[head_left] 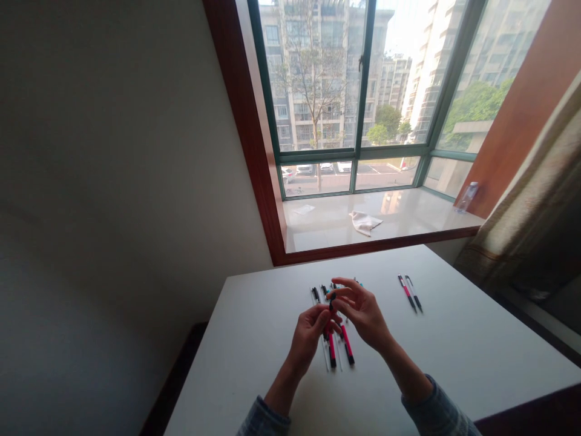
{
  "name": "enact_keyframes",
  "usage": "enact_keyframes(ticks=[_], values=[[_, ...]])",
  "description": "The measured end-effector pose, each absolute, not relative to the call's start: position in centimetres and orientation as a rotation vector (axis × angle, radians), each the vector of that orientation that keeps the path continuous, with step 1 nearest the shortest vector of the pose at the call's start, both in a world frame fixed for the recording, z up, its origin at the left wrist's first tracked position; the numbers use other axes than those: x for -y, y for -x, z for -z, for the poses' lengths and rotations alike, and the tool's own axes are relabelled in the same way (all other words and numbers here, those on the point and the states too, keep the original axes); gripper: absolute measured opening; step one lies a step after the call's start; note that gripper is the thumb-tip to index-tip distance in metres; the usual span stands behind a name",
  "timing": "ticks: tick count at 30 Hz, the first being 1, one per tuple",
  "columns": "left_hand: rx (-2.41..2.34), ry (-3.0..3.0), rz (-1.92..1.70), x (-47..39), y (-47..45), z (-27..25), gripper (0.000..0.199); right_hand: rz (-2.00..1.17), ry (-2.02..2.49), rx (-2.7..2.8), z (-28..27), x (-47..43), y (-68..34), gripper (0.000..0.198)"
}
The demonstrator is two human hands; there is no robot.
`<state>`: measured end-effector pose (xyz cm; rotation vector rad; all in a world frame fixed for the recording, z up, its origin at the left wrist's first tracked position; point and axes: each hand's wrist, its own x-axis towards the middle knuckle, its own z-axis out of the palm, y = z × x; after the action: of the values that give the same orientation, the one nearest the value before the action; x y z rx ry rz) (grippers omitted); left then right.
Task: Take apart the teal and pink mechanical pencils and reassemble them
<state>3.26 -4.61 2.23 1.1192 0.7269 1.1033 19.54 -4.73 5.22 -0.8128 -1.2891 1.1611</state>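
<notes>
1. Two hands hang over the white table (pixel 254 375). The left hand (pixel 305 339) appears pinched, thumb against fingers, on a small dark part (pixel 333 301); the right hand (pixel 365 312) seems to grip its upper end, with some fingers raised.
2. One such part shows, between the fingertips and above the pen pieces. It could slip and drop, I judge, because so little of it is held.
3. Just below the hands lie two pink-and-black barrels (pixel 347 345) and at least two thin pale rods (pixel 325 356). A brushing finger or sleeve could roll them; being slim and probably round, they might reach the edge.
4. Behind the fingers are more black-ended pieces (pixel 316 295); the hands hide too many to count.
5. Well apart to the right lie two pens (pixel 407 293), side by side, likely safe unless the forearm sweeps wide.
6. Farthest, the sill (pixel 318 236) bears one crumpled cloth (pixel 364 223) and one clear bottle (pixel 467 197).
</notes>
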Motion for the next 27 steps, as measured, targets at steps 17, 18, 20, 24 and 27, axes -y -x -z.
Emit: enact_keyframes(ticks=[17,18,20,24,27], values=[[-0.554,-0.841,-1.073,5.0,-2.7,-2.3,0.032,-1.066,0.880,1.330,-6.1,4.7,-18.1,0.044],[-0.551,-0.840,-1.072,5.0,-2.7,-2.4,0.032,-1.033,0.902,1.323,-6.0,4.7,-18.1,0.041],[-0.546,-0.831,-1.060,5.1,-2.7,-2.5,0.033,-1.027,0.910,1.313,-6.0,4.7,-18.0,0.037],[-0.555,-0.804,-1.036,5.2,-2.8,-2.6,0.038,-1.060,0.874,1.270,-6.5,4.7,-18.2,0.032],[-0.543,-0.806,-1.020,5.2,-3.0,-2.5,0.037,-1.014,0.869,1.243,-7.3,4.6,-18.3,0.029]])
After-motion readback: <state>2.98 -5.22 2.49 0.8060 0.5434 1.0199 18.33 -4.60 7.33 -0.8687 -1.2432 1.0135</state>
